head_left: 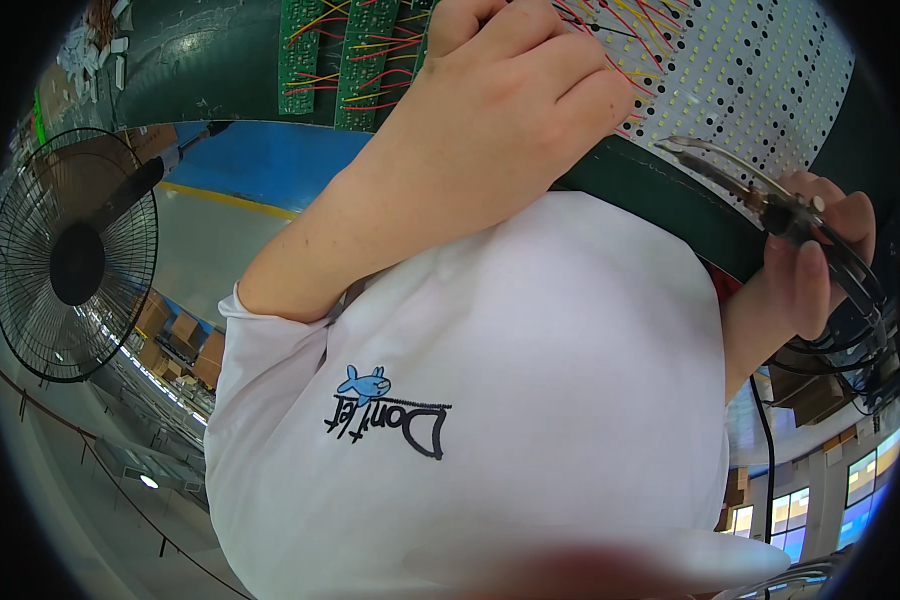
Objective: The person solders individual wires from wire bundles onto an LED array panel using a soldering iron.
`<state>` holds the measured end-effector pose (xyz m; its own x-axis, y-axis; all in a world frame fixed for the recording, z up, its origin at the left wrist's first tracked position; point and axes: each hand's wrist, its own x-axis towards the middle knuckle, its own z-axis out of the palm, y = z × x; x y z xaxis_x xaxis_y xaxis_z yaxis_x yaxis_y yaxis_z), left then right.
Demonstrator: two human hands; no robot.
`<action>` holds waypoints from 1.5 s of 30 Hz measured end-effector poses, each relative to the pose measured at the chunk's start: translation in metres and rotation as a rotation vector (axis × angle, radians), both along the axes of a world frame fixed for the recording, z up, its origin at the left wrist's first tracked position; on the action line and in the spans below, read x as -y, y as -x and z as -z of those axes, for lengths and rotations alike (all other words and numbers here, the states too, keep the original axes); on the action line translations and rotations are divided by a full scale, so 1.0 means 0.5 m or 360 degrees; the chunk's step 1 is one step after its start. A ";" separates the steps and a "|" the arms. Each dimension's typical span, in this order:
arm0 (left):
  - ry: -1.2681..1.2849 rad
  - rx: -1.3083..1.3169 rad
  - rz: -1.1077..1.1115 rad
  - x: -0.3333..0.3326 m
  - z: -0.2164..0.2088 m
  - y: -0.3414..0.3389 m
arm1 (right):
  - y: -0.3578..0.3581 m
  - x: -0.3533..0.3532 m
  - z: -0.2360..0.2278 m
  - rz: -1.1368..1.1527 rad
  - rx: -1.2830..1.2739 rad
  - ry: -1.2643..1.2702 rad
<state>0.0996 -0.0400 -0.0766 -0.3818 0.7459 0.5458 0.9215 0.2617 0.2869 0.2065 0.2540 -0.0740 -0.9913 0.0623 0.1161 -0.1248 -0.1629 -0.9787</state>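
Wiring work was partway through, judging by what lay on the dark green table (195, 65). Along the upper edge of the frame, several narrow green boards (365, 65) already had red and yellow wires (390, 42) running from them. More coloured wires spread over the pale dotted panel (780, 85) at the upper right; whether their far ends were fastened could not be told, nor how many joints were left.

The left hand (530, 95) lay across the upper middle, between boards and panel, its fingers bent; their tips were hidden, so how far they were open and whether they pinched a wire could not be told. At the right edge, the right hand (820, 245) had its fingers curled closed around a soldering iron (730, 185), whose tip pointed left by the panel's lower edge, contact unclear.

As for containers, cardboard boxes (208, 358) stood at the left beyond the fan (77, 263), and another brown box (815, 392) sat at the lower right; their contents did not show. Small white pieces (82, 55) lay loose at the upper left.
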 end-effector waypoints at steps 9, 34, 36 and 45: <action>0.0344 0.0468 -0.0154 0.002 -0.041 -0.017 | 0.027 0.011 -0.010 0.0132 0.0042 0.1138; -0.0131 0.0317 -0.1105 0.176 -0.181 0.142 | 0.048 -0.008 0.026 0.1396 0.0009 0.0693; -0.0317 0.0339 -0.1553 0.282 -0.161 0.239 | 0.055 0.013 0.008 0.1431 -0.0067 0.0593; 0.0349 0.0192 -0.2153 0.488 -0.188 0.506 | 0.072 0.035 -0.016 0.1491 -0.0040 0.0484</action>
